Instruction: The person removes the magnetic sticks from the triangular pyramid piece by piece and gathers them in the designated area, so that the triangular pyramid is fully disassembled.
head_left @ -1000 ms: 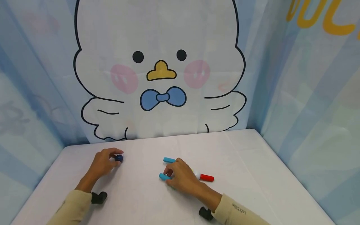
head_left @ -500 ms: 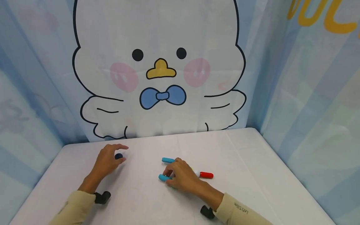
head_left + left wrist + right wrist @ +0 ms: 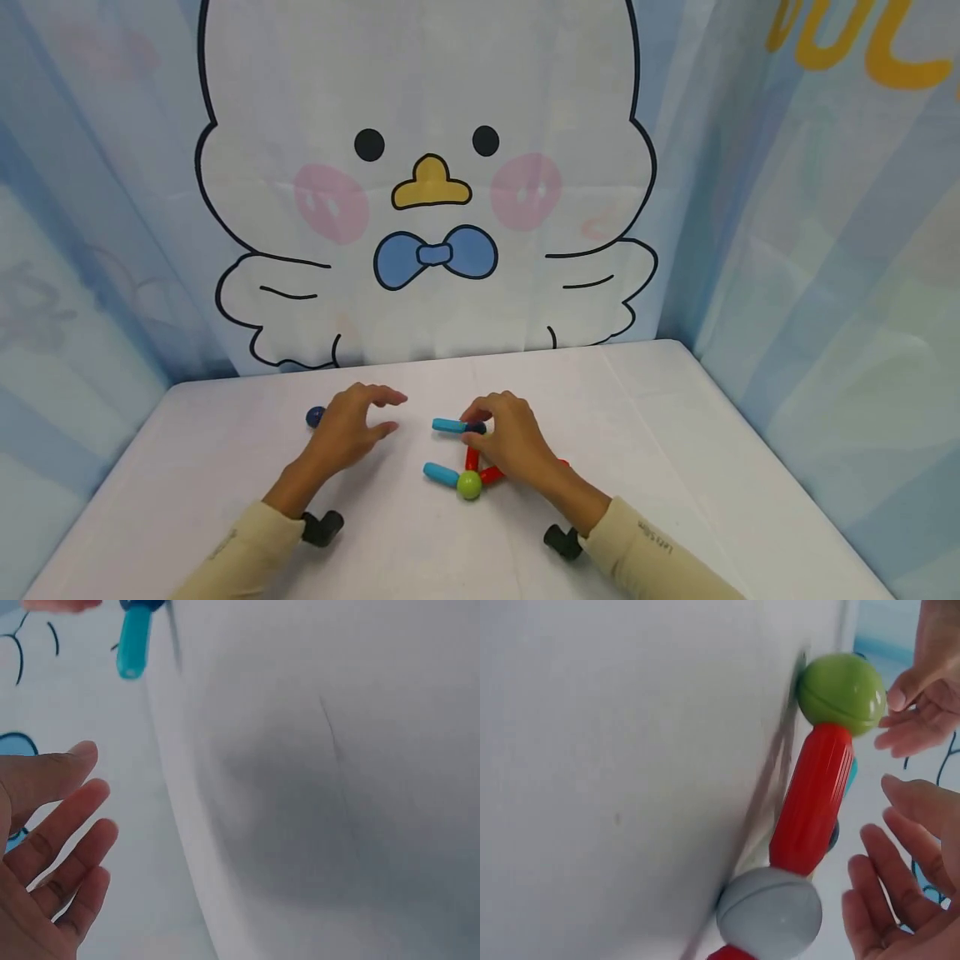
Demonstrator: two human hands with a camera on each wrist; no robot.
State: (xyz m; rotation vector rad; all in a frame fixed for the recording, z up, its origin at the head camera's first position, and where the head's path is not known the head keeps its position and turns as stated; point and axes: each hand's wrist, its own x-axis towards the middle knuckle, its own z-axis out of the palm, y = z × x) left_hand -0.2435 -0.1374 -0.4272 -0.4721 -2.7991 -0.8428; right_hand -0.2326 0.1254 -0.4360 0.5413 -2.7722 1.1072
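Observation:
My left hand (image 3: pixel 352 429) hangs over the table, thumb and fingers apart, holding nothing. Just behind it lies a loose dark blue ball (image 3: pixel 315 417). Thumb and fingers of my right hand (image 3: pixel 513 437) are around a dark blue ball (image 3: pixel 477 427) with a light-blue rod (image 3: pixel 448 426) at its left. In the right wrist view those fingers look relaxed and hold nothing. This ball belongs to a ball-and-rod construction: a green ball (image 3: pixel 469 485), another light-blue rod (image 3: pixel 441 474), red rods (image 3: pixel 811 799) and a white ball (image 3: pixel 770 913). My right hand partly hides it.
The white table (image 3: pixel 637 517) ends at a backdrop (image 3: pixel 420 325) printed with a cartoon bird. Cloth walls (image 3: pixel 840 292) stand at both sides. A dark wrist device (image 3: pixel 322 528) sits under each sleeve.
My left hand has let go of the loose dark blue ball and moved right. My right hand has left the lower light-blue rod and moved up to the other dark blue ball.

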